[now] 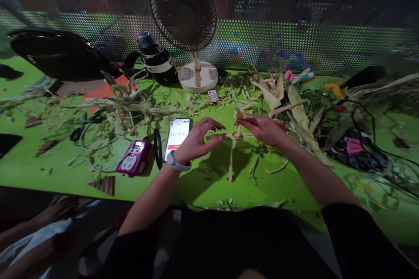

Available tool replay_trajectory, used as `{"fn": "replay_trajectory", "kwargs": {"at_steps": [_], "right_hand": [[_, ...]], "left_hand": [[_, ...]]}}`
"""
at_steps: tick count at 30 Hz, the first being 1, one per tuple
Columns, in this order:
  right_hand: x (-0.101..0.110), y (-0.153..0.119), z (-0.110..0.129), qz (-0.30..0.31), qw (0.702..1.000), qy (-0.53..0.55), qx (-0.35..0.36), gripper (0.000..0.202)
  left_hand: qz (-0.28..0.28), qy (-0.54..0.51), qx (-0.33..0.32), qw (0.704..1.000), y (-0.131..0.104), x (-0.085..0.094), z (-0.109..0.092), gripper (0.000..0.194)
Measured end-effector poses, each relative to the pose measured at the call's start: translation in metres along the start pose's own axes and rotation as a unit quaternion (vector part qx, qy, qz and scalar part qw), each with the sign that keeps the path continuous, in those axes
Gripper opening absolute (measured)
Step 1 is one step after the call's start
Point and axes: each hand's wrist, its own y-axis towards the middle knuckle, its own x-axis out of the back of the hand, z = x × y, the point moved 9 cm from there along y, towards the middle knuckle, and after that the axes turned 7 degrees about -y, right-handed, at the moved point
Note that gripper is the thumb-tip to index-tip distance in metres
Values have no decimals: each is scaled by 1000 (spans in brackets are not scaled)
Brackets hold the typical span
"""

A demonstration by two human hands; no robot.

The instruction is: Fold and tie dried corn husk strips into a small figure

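Near the middle of the green table, a small figure of dried corn husk (239, 117) is pinched at its upper part by the fingers of my right hand (260, 128). Strips of husk cross below the pinch, one reaching sideways and one hanging down toward the table. My left hand (202, 139) is just left of the figure, fingers apart and pointing at it. The tip of its thumb is close to the sideways strip; whether they touch is hard to tell. A pale watch (177, 162) is on the left wrist.
A lit phone (175, 137) lies by my left wrist, with a purple power socket (133, 157) further left. Behind stand a fan (197, 77) and a dark bottle (158, 62). Husk piles (299, 107) spread right and left. Another person's arms (39, 226) show lower left.
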Motion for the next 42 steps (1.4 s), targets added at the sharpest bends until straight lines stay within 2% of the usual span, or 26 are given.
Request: {"fn": "replay_trajectory", "kwargs": {"at_steps": [3,7,10,16,18,21,24,26,29,31,33,36,39,42], "right_hand": [[-8,0,9,-5,1000,-17,15,37],[-9,-1,12,-26,999,-11,29,36],[-15,-1,12,-5,998,-42,42,35],[-19,-3,13,-6,995,-90,32,37],[-20,-4,15,-14,991,-124,37,38],[-16,-7,25,-54,978,-185,81,36],[-11,-9,34,-98,953,-257,126,29],[-11,-9,39,-109,939,-289,149,24],[-13,-10,43,-105,938,-286,164,21],[-14,-10,43,-101,949,-257,151,22],[-10,-8,39,-101,963,-222,116,26],[-4,-4,24,-81,986,-142,30,33],[-10,-2,8,-10,997,-43,-57,41],[-18,-1,4,22,997,23,-73,45]], "left_hand": [[0,22,-1,1000,-2,-15,-13,47],[-21,8,-23,999,-3,-22,-20,42],[-27,-11,-24,999,-3,-21,-17,43],[16,-122,38,992,-4,-29,-7,40],[42,-221,85,971,-5,-37,0,39],[55,-386,180,903,-10,-51,14,39],[52,-463,242,851,-13,-61,25,38],[56,-482,258,836,-13,-64,27,36],[76,-471,265,838,-13,-68,26,35],[96,-459,274,840,-15,-71,25,33],[91,-468,290,830,-16,-72,27,30],[23,-513,311,800,-16,-68,35,30],[-58,-549,321,770,-16,-63,46,31],[-80,-551,315,769,-15,-63,50,31]]}}
